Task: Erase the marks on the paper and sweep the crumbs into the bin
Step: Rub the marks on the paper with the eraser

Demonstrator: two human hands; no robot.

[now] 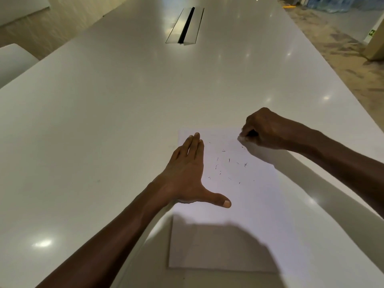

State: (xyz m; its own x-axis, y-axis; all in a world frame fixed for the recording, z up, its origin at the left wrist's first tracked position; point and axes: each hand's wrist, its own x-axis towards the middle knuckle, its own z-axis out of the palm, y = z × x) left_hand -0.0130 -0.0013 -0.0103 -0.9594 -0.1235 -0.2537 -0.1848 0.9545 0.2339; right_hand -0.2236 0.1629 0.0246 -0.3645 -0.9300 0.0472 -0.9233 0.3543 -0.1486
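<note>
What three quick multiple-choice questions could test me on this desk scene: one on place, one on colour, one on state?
1. Where do the dark eraser crumbs lie?
A on the white paper sheet
B on the floor
C in a bin

2. What colour is the glossy table?
A black
B white
C red

3. How is the left hand?
A clenched
B flat, fingers spread on the sheet
C lifted away

Key: A, crumbs scatter mid-sheet; B, its surface gleams white; B, the palm presses the sheet's left edge while the right hand is fisted.
</note>
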